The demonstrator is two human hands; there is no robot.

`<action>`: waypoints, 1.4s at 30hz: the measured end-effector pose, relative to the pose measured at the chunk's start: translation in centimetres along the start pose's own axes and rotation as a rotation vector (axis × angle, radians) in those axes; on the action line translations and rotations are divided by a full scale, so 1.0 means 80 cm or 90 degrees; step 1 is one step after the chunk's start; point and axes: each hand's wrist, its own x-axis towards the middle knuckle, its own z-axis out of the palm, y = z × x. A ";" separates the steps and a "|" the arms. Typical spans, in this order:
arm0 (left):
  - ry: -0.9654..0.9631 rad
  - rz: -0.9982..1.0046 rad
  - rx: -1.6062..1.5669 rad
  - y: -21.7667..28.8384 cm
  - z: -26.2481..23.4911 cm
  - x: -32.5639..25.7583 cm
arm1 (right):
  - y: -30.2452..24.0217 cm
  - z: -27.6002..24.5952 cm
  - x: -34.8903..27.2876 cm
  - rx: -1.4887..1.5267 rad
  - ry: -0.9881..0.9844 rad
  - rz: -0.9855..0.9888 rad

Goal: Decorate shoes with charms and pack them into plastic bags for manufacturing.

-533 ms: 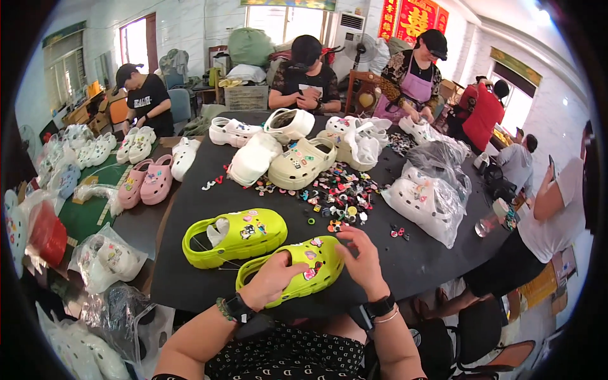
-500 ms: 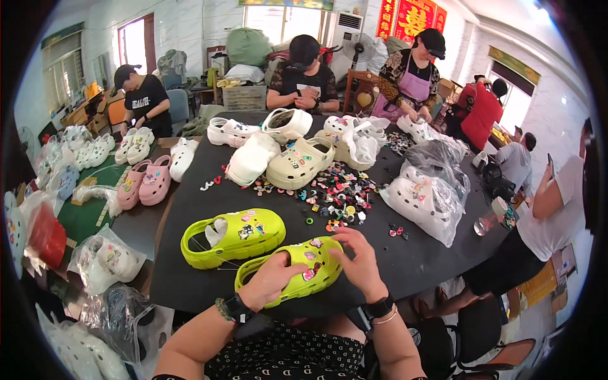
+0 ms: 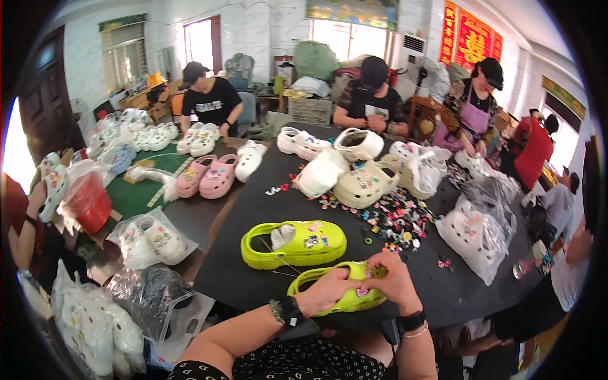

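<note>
A lime-green clog [image 3: 356, 304] with colourful charms on its upper lies at the near edge of the black table. My left hand [image 3: 326, 291] grips it by the foot opening, thumb stretched over the upper. Curled over the toe end, my right hand [image 3: 396, 278] presses thumb and fingers among the charms; whether a loose charm is between them is hidden. Just behind and to the left rests the matching lime-green clog [image 3: 288, 256], also decorated, with white stuffing inside. A thin strand runs between the two clogs.
Loose charms [image 3: 396, 218] lie heaped beyond my hands. Behind them stand a beige clog [image 3: 364, 187] and several white ones. Bagged white clogs [image 3: 472, 234] lie to the right. Pink clogs [image 3: 218, 177] sit on the left table, and several people work around.
The view has swung left, shifting the scene rightward. My right hand, spread beside the toe before, has closed onto the clog's upper. My left hand still holds the same clog.
</note>
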 end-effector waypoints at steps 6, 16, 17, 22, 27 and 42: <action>-0.013 0.003 0.011 0.003 -0.006 0.001 | -0.001 0.008 -0.001 0.025 0.023 -0.007; 0.030 0.000 0.076 0.002 -0.018 -0.003 | 0.015 0.028 -0.005 0.122 0.102 0.001; 0.039 -0.004 0.083 0.006 -0.017 -0.008 | 0.012 0.032 -0.002 0.150 0.100 0.080; 0.029 -0.009 0.095 0.009 0.004 -0.004 | 0.033 0.010 -0.004 0.225 0.063 0.183; 0.090 0.080 0.370 -0.001 -0.014 0.003 | 0.059 -0.005 0.006 0.220 0.179 0.177; 0.090 0.179 0.914 0.093 -0.113 -0.086 | 0.000 0.054 -0.043 0.080 -0.078 0.034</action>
